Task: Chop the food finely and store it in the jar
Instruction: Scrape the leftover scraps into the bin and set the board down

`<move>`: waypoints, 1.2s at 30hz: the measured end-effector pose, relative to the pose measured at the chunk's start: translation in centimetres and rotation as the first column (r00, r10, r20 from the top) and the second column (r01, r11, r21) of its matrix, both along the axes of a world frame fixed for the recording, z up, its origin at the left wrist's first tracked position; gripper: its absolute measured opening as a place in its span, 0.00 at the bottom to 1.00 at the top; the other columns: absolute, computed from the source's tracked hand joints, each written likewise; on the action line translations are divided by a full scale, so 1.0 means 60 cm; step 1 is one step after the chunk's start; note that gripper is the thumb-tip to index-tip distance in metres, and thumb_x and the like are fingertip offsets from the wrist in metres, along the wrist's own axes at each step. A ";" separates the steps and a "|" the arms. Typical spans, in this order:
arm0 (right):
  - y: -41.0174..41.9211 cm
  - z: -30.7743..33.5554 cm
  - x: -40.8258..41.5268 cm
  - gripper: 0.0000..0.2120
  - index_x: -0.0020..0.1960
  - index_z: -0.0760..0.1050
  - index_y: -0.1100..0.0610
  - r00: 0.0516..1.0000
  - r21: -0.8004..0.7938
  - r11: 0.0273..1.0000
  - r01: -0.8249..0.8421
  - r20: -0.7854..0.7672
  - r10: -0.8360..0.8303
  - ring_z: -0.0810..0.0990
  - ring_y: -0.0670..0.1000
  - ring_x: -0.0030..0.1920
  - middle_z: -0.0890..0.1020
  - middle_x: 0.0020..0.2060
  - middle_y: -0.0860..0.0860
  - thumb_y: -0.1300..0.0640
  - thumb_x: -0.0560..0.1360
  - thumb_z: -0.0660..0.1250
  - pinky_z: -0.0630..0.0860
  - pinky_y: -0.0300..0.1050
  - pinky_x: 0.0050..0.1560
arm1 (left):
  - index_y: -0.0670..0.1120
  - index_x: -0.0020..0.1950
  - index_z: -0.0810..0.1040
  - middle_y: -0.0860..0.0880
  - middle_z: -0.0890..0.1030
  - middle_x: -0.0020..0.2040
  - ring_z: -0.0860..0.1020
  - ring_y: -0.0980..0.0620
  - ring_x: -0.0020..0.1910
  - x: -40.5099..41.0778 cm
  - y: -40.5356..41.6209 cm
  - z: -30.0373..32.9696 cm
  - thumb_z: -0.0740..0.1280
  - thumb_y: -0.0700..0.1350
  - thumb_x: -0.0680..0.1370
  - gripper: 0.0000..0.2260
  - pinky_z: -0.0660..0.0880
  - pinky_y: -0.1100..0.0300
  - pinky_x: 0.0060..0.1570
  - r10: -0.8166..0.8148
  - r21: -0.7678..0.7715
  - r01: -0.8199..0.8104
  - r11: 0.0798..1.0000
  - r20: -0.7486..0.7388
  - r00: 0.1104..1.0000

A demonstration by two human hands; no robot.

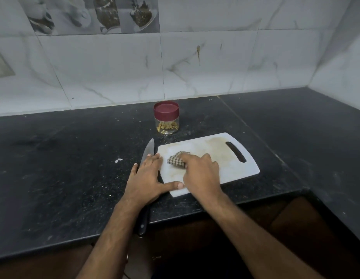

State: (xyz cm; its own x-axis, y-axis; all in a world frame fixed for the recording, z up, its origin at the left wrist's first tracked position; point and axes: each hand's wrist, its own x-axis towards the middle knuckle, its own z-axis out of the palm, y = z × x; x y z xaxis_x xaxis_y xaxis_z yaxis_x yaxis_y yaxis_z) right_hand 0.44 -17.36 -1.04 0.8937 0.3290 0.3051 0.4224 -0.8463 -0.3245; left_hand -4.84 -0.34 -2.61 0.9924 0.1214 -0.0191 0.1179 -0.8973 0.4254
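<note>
1. A white plastic cutting board [219, 158] is laid flat on the black speckled stone counter [64, 168], a little right of the frame's centre. Its long axis runs from the lower left to the upper right, and its slot handle is set at the right-hand end. Its corners are rounded and its surface is stained pale brown.
2. A small checked cloth [176, 159], woven in brown and white, is bunched on the left part of the board. It is pressed down by the right hand [201, 172], whose fingers are curled over it.
3. The left hand [149, 178] is laid flat at the board's left edge. Its fingers are straight and slightly spread, and its thumb is stretched along the board's near corner.
4. A knife [148, 154] is seen just left of the board, partly under the left hand. Its grey metal blade points toward the top of the frame, and its black riveted handle reaches the counter's near edge.
5. A clear round jar [166, 120] with a dark red screw lid is stood upright above the board, near the wall. Yellowish chopped pieces are seen at its bottom.
6. The wall behind is covered in glossy white marble-patterned tiles [205, 63].
</note>
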 end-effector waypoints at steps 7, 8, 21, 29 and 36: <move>-0.109 0.037 0.162 0.25 0.71 0.72 0.40 0.967 0.062 0.965 0.254 0.015 -0.255 0.74 0.58 0.58 0.84 0.56 0.51 0.62 0.80 0.59 0.70 0.55 0.56 | 0.51 0.83 0.54 0.55 0.52 0.84 0.47 0.56 0.82 0.001 -0.001 0.002 0.54 0.87 0.57 0.63 0.43 0.40 0.80 0.002 -0.016 -0.002 1.000 0.003 1.000; -0.113 0.032 0.176 0.26 0.71 0.72 0.40 0.960 0.024 0.960 0.278 -0.029 -0.277 0.73 0.58 0.59 0.84 0.57 0.51 0.63 0.80 0.58 0.69 0.55 0.57 | 0.51 0.83 0.54 0.55 0.52 0.84 0.47 0.56 0.82 0.000 -0.002 0.002 0.54 0.87 0.57 0.63 0.43 0.40 0.80 0.001 -0.017 -0.001 1.000 0.005 1.000; 0.060 0.001 0.039 0.26 0.67 0.74 0.40 0.988 -0.028 0.988 -0.153 0.000 0.153 0.69 0.51 0.50 0.84 0.54 0.43 0.64 0.76 0.62 0.66 0.51 0.49 | 0.53 0.79 0.61 0.54 0.64 0.80 0.61 0.55 0.79 0.002 0.007 -0.010 0.59 0.86 0.58 0.58 0.49 0.40 0.79 0.025 -0.050 -0.021 0.999 0.091 0.996; -0.091 0.047 0.088 0.23 0.71 0.70 0.36 0.996 0.030 0.999 -0.012 -0.091 0.015 0.78 0.56 0.50 0.82 0.53 0.52 0.58 0.82 0.58 0.76 0.51 0.50 | 0.49 0.81 0.58 0.52 0.58 0.83 0.52 0.54 0.82 -0.002 0.001 0.001 0.59 0.85 0.56 0.62 0.45 0.42 0.80 0.036 -0.078 -0.032 0.996 0.062 0.997; -0.027 0.002 0.003 0.26 0.73 0.70 0.42 0.984 -0.018 0.984 0.177 0.031 -0.176 0.68 0.50 0.48 0.81 0.63 0.43 0.62 0.78 0.61 0.66 0.49 0.44 | 0.50 0.83 0.56 0.54 0.55 0.83 0.49 0.56 0.82 0.000 0.004 -0.006 0.58 0.85 0.57 0.62 0.45 0.43 0.80 0.022 -0.056 -0.019 0.998 0.057 0.998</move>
State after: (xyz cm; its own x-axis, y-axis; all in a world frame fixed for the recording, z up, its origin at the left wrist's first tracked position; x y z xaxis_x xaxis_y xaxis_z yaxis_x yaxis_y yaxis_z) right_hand 0.60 -19.00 -0.94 0.9293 0.1732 0.3263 0.2745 -0.9149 -0.2961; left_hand -4.82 -0.09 -2.97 0.9894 0.1420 0.0307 0.1099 -0.8697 0.4811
